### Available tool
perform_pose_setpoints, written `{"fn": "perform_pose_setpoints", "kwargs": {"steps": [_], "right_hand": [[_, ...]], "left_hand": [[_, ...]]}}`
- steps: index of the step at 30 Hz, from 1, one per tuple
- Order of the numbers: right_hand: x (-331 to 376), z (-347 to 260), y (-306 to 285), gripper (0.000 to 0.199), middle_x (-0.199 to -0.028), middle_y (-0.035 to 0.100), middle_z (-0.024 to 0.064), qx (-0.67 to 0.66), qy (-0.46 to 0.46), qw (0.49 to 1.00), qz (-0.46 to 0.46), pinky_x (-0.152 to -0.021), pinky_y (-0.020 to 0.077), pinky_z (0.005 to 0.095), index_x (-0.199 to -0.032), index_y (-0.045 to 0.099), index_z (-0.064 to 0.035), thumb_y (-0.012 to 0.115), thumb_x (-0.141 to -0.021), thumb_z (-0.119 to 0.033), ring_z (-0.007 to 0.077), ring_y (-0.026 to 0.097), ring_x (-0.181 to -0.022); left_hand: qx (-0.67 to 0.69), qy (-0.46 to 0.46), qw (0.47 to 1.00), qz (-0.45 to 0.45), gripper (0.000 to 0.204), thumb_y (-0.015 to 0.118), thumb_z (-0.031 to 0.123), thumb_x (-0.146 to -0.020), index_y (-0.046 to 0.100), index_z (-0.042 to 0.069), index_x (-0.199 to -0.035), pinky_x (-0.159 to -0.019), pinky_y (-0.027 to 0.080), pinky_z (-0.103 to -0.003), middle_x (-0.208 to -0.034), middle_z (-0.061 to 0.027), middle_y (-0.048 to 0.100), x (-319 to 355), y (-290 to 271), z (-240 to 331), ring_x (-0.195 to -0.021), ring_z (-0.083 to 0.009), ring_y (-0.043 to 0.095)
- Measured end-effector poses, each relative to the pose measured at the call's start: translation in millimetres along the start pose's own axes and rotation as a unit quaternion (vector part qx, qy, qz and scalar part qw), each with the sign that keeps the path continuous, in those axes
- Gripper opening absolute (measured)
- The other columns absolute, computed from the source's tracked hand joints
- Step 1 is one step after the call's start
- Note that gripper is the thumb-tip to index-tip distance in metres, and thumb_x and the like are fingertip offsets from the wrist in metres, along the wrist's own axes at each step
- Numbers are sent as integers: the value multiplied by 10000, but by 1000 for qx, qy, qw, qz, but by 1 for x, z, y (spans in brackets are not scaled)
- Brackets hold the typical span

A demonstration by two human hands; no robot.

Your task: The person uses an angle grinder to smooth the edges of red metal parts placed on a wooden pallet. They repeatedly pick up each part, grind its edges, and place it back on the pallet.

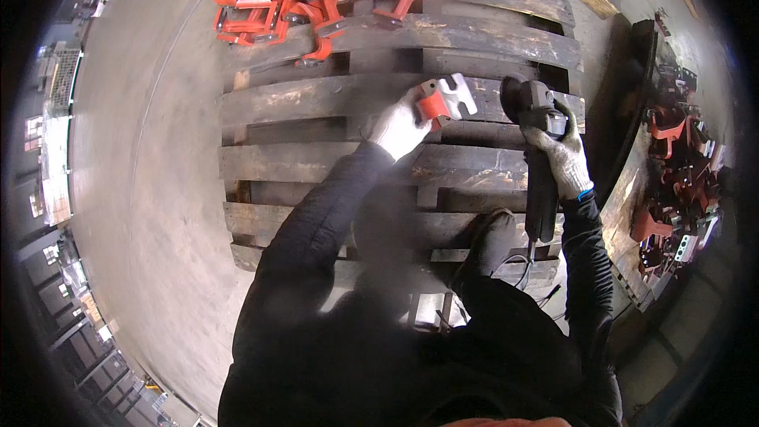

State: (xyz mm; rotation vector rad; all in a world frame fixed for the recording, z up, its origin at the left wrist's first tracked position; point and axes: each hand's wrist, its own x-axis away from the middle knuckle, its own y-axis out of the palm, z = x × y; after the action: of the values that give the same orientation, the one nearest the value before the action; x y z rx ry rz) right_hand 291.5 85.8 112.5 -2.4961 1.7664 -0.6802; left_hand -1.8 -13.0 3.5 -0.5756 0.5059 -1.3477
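Note:
In a white work glove, my left hand (399,128) is closed around a red metal bracket (433,106) above the middle of the wooden pallet. The bracket's bare silvery end plate (456,96), with notches in its edge, points right. To the right of it my gloved right hand (566,154) wraps round a black angle grinder (540,182), near its head. The grinder's dark disc (514,99) faces left, apart from the bracket. Its body hangs down toward my shoe (492,237), and a cord runs from its lower end.
A pile of red brackets (257,0) lies on the far part of the slatted pallet (316,162). At the right, more red and dark metal parts (684,166) crowd a second wooden surface (624,245). The cord (526,269) trails near my foot. Gaps separate the pallet boards.

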Motion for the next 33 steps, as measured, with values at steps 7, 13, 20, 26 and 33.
{"fn": "perform_pose_setpoints", "kwargs": {"steps": [7,13,20,26,33], "right_hand": [[-51,-7,-13,585,-1090,720,84,226,-258,914,-218,-1092,404,443,-1377,569,-130,785,-833,-120,226,693,-997],[-80,-22,3,580,-1183,733,80,388,-345,813,-264,-1280,152,522,-1350,622,-206,764,-802,-79,232,704,-1101],[-78,-20,-7,601,-1222,724,99,413,-381,773,-294,-1276,139,543,-1368,613,-166,763,-786,-167,256,685,-1154],[-30,-17,-30,517,-1270,708,85,330,-268,842,-332,-1207,303,460,-1321,656,-155,771,-818,-186,307,617,-1230],[19,-45,0,810,-1254,665,194,195,-34,973,-119,-978,536,353,-1391,514,-6,915,-733,-253,203,636,-1162]], "left_hand": [[-32,-80,996,-29,434,662,188,-908,478,39,-1271,-848,529,-447,-1058,-208,683,1,9,-12,-969,-398,670],[-18,-30,999,-2,475,688,181,-881,456,33,-1268,-857,529,-456,-1075,-222,675,4,14,-22,-989,-410,663],[-32,-31,999,16,416,694,194,-896,479,35,-1215,-849,535,-468,-1052,-222,685,3,19,-24,-968,-432,665],[-28,-71,997,3,390,701,203,-900,497,48,-1195,-833,532,-493,-1030,-245,682,4,11,-12,-973,-444,666],[-106,23,994,24,375,693,207,-899,534,48,-1199,-829,532,-497,-1021,-245,684,-7,47,-61,-974,-444,667]]}}
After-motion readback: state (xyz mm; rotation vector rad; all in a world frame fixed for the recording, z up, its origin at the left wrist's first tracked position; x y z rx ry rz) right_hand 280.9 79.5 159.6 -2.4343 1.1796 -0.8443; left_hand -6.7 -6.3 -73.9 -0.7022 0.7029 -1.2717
